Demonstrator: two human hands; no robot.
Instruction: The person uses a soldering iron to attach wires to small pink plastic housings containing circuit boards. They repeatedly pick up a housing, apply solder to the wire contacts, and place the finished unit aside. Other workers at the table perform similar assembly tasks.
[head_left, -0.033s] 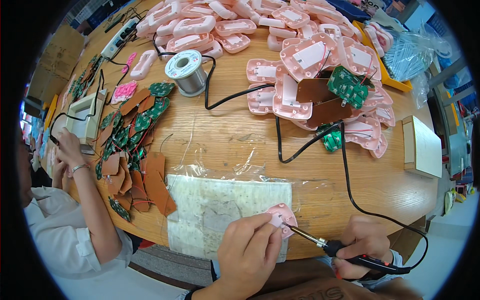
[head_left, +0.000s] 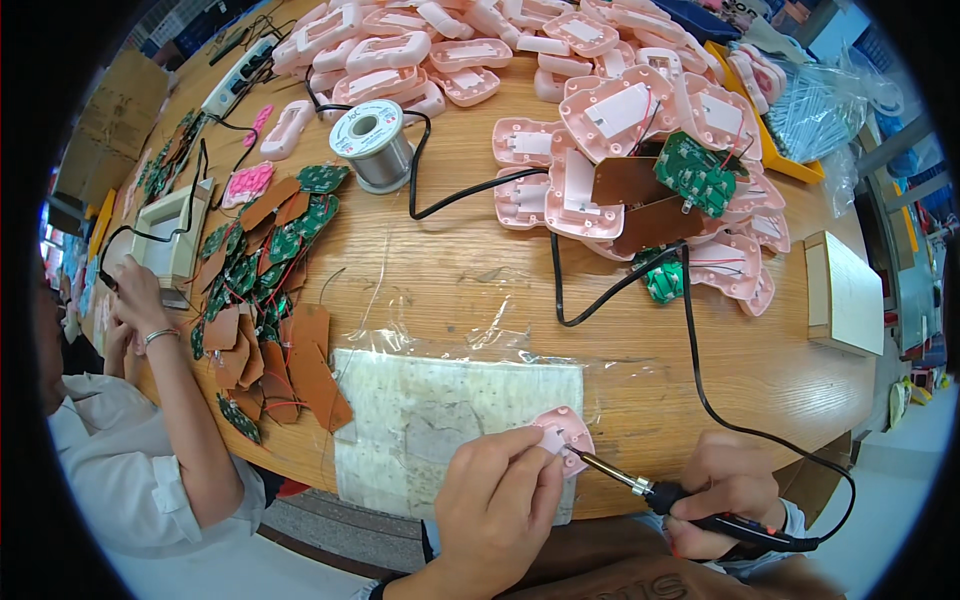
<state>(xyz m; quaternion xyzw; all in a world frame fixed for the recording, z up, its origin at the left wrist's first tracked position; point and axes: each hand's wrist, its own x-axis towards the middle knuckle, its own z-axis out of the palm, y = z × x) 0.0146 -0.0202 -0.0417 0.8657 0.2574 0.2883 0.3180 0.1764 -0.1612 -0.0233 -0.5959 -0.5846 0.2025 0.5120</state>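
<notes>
My left hand is closed on a small pink plastic shell, holding it over the near right edge of the pale work mat. My right hand grips the black handle of a soldering iron. The iron's tip reaches the inner face of the shell, close to my left fingertips. Whether the tip touches metal there is too small to tell. A black cord runs from the iron's handle up across the table.
Green circuit boards with brown panels lie at left; a solder wire spool stands beyond. Pink shells are stacked right of centre, with more heaped behind. A white box sits far right. A co-worker's arm is at left.
</notes>
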